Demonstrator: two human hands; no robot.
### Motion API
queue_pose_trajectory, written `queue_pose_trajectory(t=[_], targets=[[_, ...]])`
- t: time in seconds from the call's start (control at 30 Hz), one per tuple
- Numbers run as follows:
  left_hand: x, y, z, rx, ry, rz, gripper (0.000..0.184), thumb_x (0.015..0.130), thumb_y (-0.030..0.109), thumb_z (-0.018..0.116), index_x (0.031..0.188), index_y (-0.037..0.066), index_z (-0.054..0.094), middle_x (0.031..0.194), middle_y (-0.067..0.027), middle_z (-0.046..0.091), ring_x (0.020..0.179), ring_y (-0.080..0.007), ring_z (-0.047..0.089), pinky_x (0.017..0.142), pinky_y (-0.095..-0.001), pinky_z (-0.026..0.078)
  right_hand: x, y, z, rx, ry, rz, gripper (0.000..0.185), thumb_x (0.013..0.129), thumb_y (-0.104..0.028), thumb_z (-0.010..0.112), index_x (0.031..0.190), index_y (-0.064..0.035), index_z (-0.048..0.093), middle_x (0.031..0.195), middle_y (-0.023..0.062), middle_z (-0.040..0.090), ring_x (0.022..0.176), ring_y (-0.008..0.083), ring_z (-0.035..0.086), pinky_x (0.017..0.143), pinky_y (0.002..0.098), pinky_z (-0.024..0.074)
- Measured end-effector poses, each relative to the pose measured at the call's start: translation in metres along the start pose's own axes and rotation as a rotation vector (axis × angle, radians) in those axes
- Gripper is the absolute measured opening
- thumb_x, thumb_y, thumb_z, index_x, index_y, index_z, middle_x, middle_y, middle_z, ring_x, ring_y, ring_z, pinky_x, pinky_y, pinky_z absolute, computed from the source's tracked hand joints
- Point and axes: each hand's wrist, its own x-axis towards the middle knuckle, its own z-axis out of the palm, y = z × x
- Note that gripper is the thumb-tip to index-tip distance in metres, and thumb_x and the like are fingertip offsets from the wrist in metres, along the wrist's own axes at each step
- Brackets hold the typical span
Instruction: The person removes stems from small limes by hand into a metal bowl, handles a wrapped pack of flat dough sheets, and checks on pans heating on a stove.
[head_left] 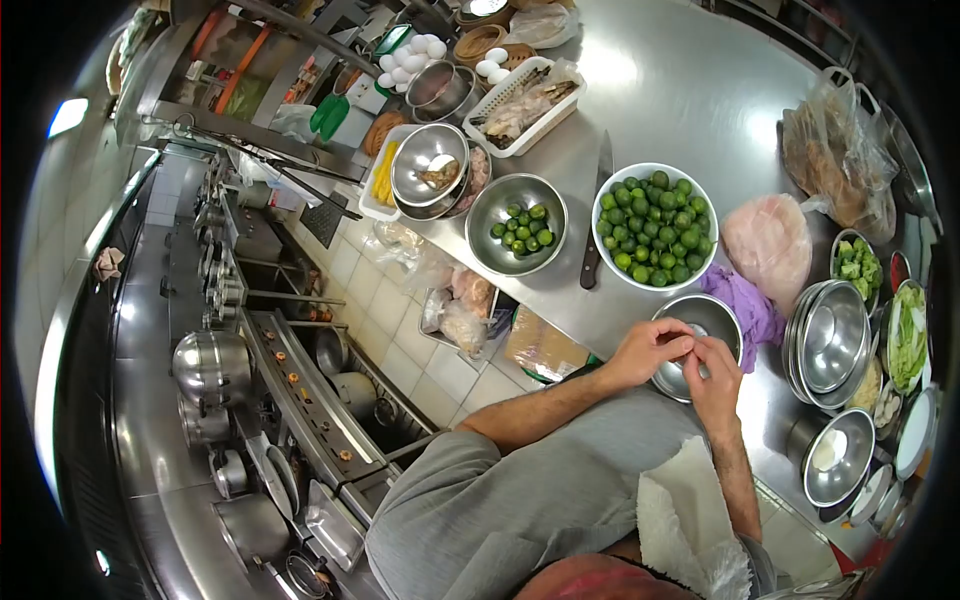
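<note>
White cloth [690, 515] drapes the shirt [520, 480]; hands [640, 353] [713, 380] meet above a bowl [716, 316].

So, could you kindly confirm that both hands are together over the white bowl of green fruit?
Not quite: in the head view, the left hand and right hand are together over the metal bowl beside the purple cloth, not the white bowl.

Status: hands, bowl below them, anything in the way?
Left hand, right hand meeting, grip unclear. Steel bowl beneath, partly hidden. Purple cloth beside it, not visibly blocking.

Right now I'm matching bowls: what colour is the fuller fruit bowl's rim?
White rim; see the head view.
</note>
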Motion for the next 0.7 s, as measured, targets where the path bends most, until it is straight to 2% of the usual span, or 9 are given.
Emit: queue_pose_trajectory(t=[0.07, 0.17, 0.3, 0.43, 0.6, 0.7], targets=[[0.000, 0.000, 0.001, 0.019, -0.005, -0.010, 0.028, 0.092, 0.018, 0.060, 0.111, -0.002, 0.059, 0.096, -0.0046, 0.064, 0.084, -0.0087, 0.059, 0.076, -0.0242, 0.050, -0.002, 0.003, 0.004, -0.105, 0.077, -0.133, 0.017, 0.074, 0.009, 0.064, 0.090, 0.0036, 0.062, 0.089, 0.0151, 0.062, 0.075, 0.0279, 0.063, 0.063, 0.0343, 0.0523], [0.004, 0.000, 0.001, 0.023, -0.001, -0.034, 0.027, 0.093, 0.017, 0.059, 0.110, -0.003, 0.059, 0.095, -0.0044, 0.064, 0.085, -0.0091, 0.059, 0.077, -0.0246, 0.050, -0.002, 0.009, 0.006, -0.130, 0.102, -0.168, 0.018, 0.072, 0.010, 0.064, 0.089, 0.0034, 0.061, 0.089, 0.0154, 0.062, 0.074, 0.0283, 0.063, 0.060, 0.0342, 0.0521], [0.003, 0.002, 0.003, 0.056, -0.014, -0.033, 0.027, 0.093, 0.018, 0.059, 0.110, -0.003, 0.058, 0.096, -0.0049, 0.063, 0.085, -0.0090, 0.059, 0.077, -0.0246, 0.050, -0.004, 0.010, 0.006, -0.102, 0.117, -0.141, 0.018, 0.071, 0.011, 0.064, 0.088, 0.0035, 0.060, 0.087, 0.0152, 0.062, 0.071, 0.0269, 0.062, 0.058, 0.0344, 0.0512], [0.003, -0.002, 0.005, -0.054, -0.018, -0.015, 0.029, 0.092, 0.019, 0.061, 0.111, -0.003, 0.058, 0.095, -0.0050, 0.063, 0.086, -0.0092, 0.058, 0.077, -0.0252, 0.050, 0.000, 0.010, 0.001, -0.054, 0.097, -0.048, 0.016, 0.074, 0.012, 0.061, 0.089, 0.0048, 0.059, 0.087, 0.0158, 0.062, 0.072, 0.0268, 0.062, 0.061, 0.0329, 0.0506], [0.005, -0.001, 0.007, -0.097, 0.010, 0.002, 0.029, 0.091, 0.019, 0.062, 0.111, -0.002, 0.056, 0.094, -0.0052, 0.063, 0.085, -0.0096, 0.058, 0.077, -0.0254, 0.050, 0.006, -0.001, -0.010, 0.001, 0.015, 0.005, 0.014, 0.080, 0.006, 0.061, 0.094, 0.0061, 0.060, 0.090, 0.0162, 0.063, 0.078, 0.0284, 0.063, 0.066, 0.0339, 0.0509], [0.005, 0.000, 0.004, -0.111, 0.007, 0.017, 0.028, 0.091, 0.017, 0.062, 0.112, -0.002, 0.056, 0.093, -0.0051, 0.063, 0.084, -0.0099, 0.059, 0.076, -0.0251, 0.050, 0.009, -0.009, -0.012, 0.040, -0.061, 0.082, 0.013, 0.085, 0.001, 0.060, 0.097, 0.0049, 0.061, 0.088, 0.0147, 0.064, 0.077, 0.0263, 0.063, 0.068, 0.0326, 0.0507]])
